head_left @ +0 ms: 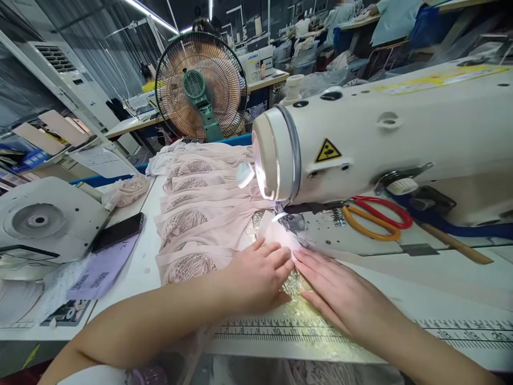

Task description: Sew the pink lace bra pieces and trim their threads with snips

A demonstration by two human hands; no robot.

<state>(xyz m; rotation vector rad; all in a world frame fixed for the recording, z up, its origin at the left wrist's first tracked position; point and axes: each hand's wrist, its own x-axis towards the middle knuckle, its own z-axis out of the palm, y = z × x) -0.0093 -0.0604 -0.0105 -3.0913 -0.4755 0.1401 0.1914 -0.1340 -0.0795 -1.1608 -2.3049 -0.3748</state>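
Observation:
A piece of pale pink fabric (276, 233) lies under the needle area of a white sewing machine (360, 133), lit by its lamp. My left hand (260, 275) rests on the fabric's near left side, fingers laid over it and thumb apart. Against its right edge lies my right hand (336, 289), flat with fingers stretched out, its fingertips close to the left ones. Beneath both hands is a shiny gold-toned patch (298, 286) on the table. Left of the needle, pink lace bras (188, 219) are laid in an overlapping row.
Scissors with red and orange handles (372, 219) lie on the machine bed. A ruler strip (256, 330) runs along the front edge. Left are a phone (118, 232), purple paper (100, 272) and a white machine part (48, 222). A large fan (200, 88) stands behind.

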